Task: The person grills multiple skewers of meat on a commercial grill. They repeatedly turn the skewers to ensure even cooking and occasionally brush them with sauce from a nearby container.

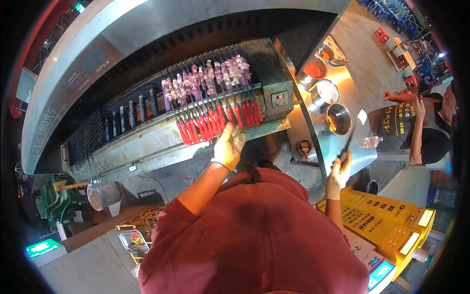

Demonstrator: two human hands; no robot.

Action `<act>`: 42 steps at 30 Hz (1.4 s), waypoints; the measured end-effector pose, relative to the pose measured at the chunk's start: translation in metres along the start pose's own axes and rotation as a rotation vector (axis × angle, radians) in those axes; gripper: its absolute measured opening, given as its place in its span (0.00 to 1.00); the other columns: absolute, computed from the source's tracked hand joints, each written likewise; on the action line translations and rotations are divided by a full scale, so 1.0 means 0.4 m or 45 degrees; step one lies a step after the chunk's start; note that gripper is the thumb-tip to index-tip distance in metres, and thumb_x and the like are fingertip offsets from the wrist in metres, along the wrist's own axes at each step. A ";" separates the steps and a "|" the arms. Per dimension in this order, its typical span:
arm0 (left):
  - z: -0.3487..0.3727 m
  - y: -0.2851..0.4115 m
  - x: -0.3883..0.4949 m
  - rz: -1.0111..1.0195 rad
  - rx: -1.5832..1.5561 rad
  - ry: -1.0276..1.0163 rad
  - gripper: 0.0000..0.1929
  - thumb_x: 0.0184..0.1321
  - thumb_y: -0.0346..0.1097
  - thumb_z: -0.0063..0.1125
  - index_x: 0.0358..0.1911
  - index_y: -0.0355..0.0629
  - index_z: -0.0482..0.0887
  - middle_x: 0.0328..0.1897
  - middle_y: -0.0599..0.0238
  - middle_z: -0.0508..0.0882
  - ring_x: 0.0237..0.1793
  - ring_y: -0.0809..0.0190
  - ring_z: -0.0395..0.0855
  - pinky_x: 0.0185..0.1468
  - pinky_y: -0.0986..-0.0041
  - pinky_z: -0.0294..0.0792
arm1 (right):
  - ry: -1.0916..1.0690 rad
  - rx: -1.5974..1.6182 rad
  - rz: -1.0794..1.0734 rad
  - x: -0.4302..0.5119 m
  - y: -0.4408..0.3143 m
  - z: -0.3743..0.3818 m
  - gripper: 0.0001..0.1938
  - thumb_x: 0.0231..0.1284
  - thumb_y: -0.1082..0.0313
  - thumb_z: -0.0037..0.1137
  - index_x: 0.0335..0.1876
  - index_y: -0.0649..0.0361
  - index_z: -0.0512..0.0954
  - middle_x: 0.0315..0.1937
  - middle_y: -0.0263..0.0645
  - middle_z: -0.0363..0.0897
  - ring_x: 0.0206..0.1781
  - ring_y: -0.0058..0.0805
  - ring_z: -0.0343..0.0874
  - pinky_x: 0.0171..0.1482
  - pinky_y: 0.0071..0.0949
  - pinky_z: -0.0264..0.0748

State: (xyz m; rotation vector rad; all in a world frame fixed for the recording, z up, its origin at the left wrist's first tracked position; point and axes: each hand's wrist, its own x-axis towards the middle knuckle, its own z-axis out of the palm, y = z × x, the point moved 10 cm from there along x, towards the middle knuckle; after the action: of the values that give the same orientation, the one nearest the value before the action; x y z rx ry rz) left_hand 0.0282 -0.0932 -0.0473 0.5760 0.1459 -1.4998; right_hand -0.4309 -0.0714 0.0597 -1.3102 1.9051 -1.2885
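Observation:
Meat skewers (pixel 205 79) lie side by side across the right part of a long metal grill (pixel 121 141). Their red handles (pixel 191 130) stick out over its front edge. My left hand (pixel 228 145), in a pale glove, is at the handles right of the row's middle, with thumb and fingers closed around the lower end of one. My gloved right hand (pixel 338 172) grips a slender dark tool (pixel 346 149) over the steel side table (pixel 358 150). The tool's tip points up beside a pot of dark liquid (pixel 343 119); its exact kind is unclear.
A metal hood (pixel 165 18) arches over the grill. On the side table stand a pot of red seasoning (pixel 315 70), a pot of white contents (pixel 326 92) and a plastic bottle (pixel 372 141). Yellow cabinets (pixel 374 217) stand behind my right arm. Another person (pixel 415 121) is across the table.

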 end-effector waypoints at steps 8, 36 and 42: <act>0.053 0.023 -0.031 0.003 -0.024 -0.067 0.12 0.73 0.43 0.65 0.48 0.44 0.81 0.44 0.60 0.86 0.44 0.55 0.87 0.44 0.69 0.84 | 0.080 -1.131 0.409 -0.053 0.319 -0.182 0.30 0.71 0.66 0.52 0.78 0.61 0.64 0.65 0.59 0.76 0.65 0.55 0.80 0.67 0.46 0.77; -0.003 0.041 -0.006 0.176 -0.005 0.237 0.10 0.69 0.37 0.66 0.47 0.44 0.80 0.41 0.64 0.83 0.35 0.64 0.82 0.33 0.76 0.77 | -1.603 0.950 1.024 -0.113 -0.243 0.905 0.17 0.70 0.66 0.66 0.62 0.53 0.78 0.52 0.36 0.85 0.48 0.33 0.87 0.44 0.39 0.89; -0.017 0.045 0.005 0.217 0.144 0.201 0.11 0.74 0.43 0.60 0.50 0.45 0.82 0.43 0.65 0.84 0.35 0.65 0.81 0.35 0.77 0.74 | -1.665 1.069 0.990 -0.130 -0.247 0.932 0.15 0.74 0.71 0.60 0.62 0.56 0.78 0.52 0.38 0.86 0.49 0.32 0.89 0.48 0.41 0.90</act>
State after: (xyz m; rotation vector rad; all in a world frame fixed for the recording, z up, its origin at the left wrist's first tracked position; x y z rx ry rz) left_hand 0.0475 -0.0927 -0.0493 0.7792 0.1319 -1.3029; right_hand -0.0696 -0.1917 -0.0195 -0.5228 0.6210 -0.4201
